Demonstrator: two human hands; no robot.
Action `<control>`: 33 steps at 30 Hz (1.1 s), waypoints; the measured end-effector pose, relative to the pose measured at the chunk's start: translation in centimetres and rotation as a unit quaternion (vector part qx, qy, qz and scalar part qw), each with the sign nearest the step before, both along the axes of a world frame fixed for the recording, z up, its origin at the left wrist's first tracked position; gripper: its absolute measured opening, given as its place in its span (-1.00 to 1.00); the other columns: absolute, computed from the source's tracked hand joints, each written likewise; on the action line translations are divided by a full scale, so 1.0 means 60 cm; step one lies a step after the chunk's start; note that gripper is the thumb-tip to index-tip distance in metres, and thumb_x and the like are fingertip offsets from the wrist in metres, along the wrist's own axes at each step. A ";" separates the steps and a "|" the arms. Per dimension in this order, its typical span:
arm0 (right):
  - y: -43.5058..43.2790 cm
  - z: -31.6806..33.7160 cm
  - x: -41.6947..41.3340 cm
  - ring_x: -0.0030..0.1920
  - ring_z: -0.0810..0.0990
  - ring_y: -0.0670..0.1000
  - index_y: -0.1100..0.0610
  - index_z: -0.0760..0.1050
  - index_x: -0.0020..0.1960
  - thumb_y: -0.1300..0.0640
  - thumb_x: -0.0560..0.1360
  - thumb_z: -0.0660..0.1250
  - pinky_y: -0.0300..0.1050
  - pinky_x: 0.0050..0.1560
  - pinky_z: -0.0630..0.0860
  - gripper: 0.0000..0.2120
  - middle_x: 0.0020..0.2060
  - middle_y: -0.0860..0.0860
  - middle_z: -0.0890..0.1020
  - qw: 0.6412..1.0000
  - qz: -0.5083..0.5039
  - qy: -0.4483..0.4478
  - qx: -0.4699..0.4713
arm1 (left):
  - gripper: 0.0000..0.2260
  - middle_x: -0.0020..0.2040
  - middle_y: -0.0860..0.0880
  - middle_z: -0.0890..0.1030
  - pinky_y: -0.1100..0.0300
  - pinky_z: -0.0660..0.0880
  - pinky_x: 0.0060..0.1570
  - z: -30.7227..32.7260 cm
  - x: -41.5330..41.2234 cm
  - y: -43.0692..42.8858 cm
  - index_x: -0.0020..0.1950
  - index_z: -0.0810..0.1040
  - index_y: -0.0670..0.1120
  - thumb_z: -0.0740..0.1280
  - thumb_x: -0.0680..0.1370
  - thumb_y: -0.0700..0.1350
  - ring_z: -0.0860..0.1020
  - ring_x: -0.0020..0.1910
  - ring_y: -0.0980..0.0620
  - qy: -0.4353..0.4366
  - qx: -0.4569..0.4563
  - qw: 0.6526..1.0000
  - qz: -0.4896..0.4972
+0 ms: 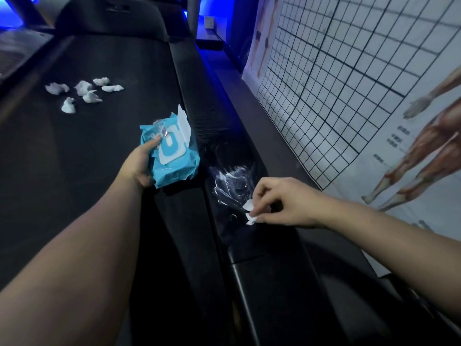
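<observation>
My left hand [141, 163] grips a blue pack of wet wipes [172, 156] over the black treadmill belt [87, 151]; the pack's white lid flap stands open. My right hand [282, 202] pinches a small crumpled white wipe [250, 213] against the treadmill's black right side rail [239, 236]. White smears [230, 186] streak the rail just beyond that wipe.
Several crumpled white wipes [83, 92] lie on the belt at the far left. A wall with a grid chart and an anatomy poster [349, 78] runs close along the right. The treadmill's dark front hood [119, 18] rises at the far end, under blue light.
</observation>
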State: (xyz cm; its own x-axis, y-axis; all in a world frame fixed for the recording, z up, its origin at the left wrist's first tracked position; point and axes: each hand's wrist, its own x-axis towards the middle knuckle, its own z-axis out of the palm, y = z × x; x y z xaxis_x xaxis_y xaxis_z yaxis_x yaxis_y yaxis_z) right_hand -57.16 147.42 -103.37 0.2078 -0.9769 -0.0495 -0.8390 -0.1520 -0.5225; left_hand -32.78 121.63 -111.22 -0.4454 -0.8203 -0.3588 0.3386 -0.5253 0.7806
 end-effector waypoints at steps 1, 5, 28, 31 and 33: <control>0.002 0.006 -0.006 -0.09 0.62 -0.17 -0.03 0.75 -0.02 0.14 0.45 0.55 -0.37 -0.01 0.48 -0.87 -0.05 -0.18 0.61 1.000 0.006 0.006 0.027 | -0.75 0.00 -0.13 0.78 0.00 0.71 -0.22 0.000 0.000 -0.001 0.08 0.74 -0.13 0.31 0.70 -0.02 0.77 -0.10 -0.08 -0.001 -0.001 1.000 -0.003; 0.007 0.020 -0.021 0.09 0.64 -0.20 -0.06 0.74 0.00 0.12 0.48 0.52 -0.25 0.19 0.51 -0.88 0.01 -0.26 0.66 0.997 0.017 0.010 0.073 | -0.72 0.01 -0.13 0.78 -0.01 0.71 -0.22 -0.004 0.001 -0.001 0.02 0.78 -0.12 0.32 0.70 -0.02 0.77 -0.09 -0.09 -0.002 -0.003 1.000 -0.006; 0.055 -0.005 -0.005 -0.20 0.60 -0.13 0.05 0.65 -0.17 0.29 0.34 0.51 -0.38 -0.18 0.44 -0.84 -0.21 -0.14 0.61 0.997 -0.025 0.006 -0.076 | -0.75 0.07 -0.12 0.77 -0.02 0.72 -0.16 0.001 0.002 0.002 0.28 0.62 -0.13 0.34 0.69 -0.01 0.77 -0.03 -0.09 -0.010 -0.008 1.000 -0.007; 0.052 -0.017 -0.013 -0.17 0.60 -0.12 0.08 0.64 -0.15 0.28 0.37 0.49 -0.30 -0.15 0.49 -0.86 -0.17 -0.13 0.59 0.995 -0.028 0.026 -0.088 | -0.76 0.05 -0.12 0.77 0.01 0.71 -0.20 0.003 0.003 0.003 0.23 0.63 -0.14 0.32 0.70 -0.01 0.77 -0.05 -0.08 -0.006 -0.005 1.000 -0.001; 0.039 -0.031 -0.019 -0.17 0.58 -0.13 0.07 0.64 -0.13 0.27 0.40 0.49 -0.32 -0.15 0.47 -0.87 -0.16 -0.14 0.56 0.991 -0.055 0.040 -0.117 | -0.77 0.03 -0.12 0.78 0.02 0.71 -0.21 0.003 0.003 0.003 0.23 0.63 -0.14 0.32 0.70 -0.01 0.77 -0.05 -0.08 -0.010 -0.005 1.000 0.000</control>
State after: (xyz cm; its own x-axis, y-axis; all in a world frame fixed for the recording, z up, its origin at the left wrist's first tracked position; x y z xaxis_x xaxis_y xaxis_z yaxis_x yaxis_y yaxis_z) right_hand -58.32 149.74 -105.20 0.1049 -0.9799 0.1697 -0.8941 -0.1677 -0.4153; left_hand -32.62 121.81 -111.04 -0.4382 -0.8240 -0.3593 0.3233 -0.5174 0.7923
